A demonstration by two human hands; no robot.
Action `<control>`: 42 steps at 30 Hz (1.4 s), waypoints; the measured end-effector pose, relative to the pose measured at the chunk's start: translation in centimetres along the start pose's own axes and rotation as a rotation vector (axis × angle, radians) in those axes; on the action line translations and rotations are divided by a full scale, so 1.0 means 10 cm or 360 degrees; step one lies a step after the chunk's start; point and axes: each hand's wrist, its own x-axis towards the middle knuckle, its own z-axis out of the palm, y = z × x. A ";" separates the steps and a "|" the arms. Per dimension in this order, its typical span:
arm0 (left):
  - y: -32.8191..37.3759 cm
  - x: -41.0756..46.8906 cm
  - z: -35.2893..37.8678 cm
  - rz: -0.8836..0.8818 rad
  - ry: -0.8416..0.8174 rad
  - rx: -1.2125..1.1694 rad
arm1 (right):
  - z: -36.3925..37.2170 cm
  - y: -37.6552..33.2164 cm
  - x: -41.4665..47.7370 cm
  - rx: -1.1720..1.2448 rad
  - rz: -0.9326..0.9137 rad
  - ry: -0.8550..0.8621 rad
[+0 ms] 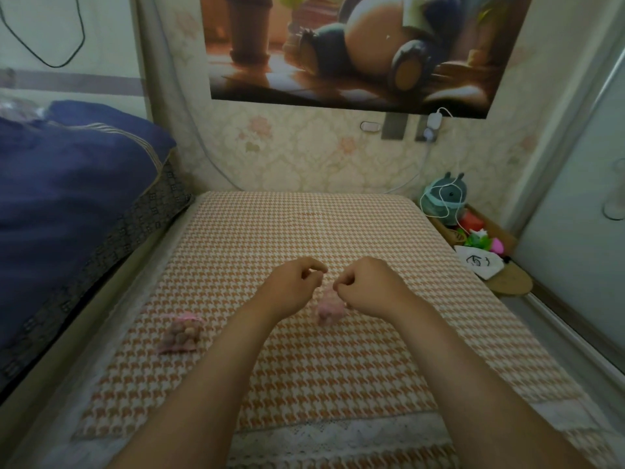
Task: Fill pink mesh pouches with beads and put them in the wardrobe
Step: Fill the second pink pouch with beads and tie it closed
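A pink mesh pouch (328, 308) hangs between my two hands above the orange houndstooth cloth (304, 231). It looks blurred, and its top is hidden by my fingers. My left hand (297, 282) and my right hand (365, 282) have curled fingers that pinch at the pouch's drawstring on either side; the string itself is too thin to see. A second pink mesh pouch (181, 335), filled with brownish beads and drawn closed, lies flat on the cloth to the left of my left forearm.
A bed with a navy blanket (67, 198) borders the cloth on the left. At the right, a tray (507, 279) holds a plush toy (446, 198), small colourful items and a white bag. A pale panel (575, 198) stands at far right. A poster hangs on the wall.
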 end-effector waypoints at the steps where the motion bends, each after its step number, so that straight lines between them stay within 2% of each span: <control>1: 0.00 0.00 0.05 -0.0012 0.0021 0.0065 | -0.02 0.05 -0.03 -0.0003 0.0021 0.0004; 6: -0.06 0.08 0.39 0.0032 -0.0115 0.0377 | -0.12 0.33 -0.16 -0.0014 0.0119 0.0014; 11: -0.09 0.12 0.65 0.0148 -0.0283 0.0494 | -0.09 0.58 -0.16 0.0012 0.0115 0.0036; 15: -0.17 0.17 0.72 0.0166 -0.0245 0.0567 | -0.12 0.64 -0.16 0.0057 0.0099 0.0004; 20: -0.11 0.21 0.64 0.0076 -0.0074 0.0350 | -0.13 0.67 -0.16 0.0134 0.0085 -0.0040; 23: 0.17 0.21 0.52 0.0174 0.0109 0.0051 | -0.15 0.65 -0.17 0.0151 0.0080 -0.0059; 26: 0.46 0.13 0.46 0.0316 0.0077 -0.0198 | -0.17 0.63 -0.18 0.0128 0.0052 -0.0081; 29: 0.49 0.06 0.53 0.0396 -0.0050 -0.0034 | -0.18 0.64 -0.17 0.0137 0.0092 -0.0097; 35: 0.37 0.09 0.68 0.0390 -0.0040 0.0286 | -0.19 0.63 -0.20 0.0169 0.0063 -0.0098; 39: 0.38 0.12 0.74 0.0310 -0.0060 0.0295 | -0.17 0.67 -0.20 0.0102 0.0063 -0.0098; 42: 0.38 0.15 0.74 0.0256 -0.0118 0.0130 | -0.17 0.70 -0.19 0.0122 0.0073 -0.0090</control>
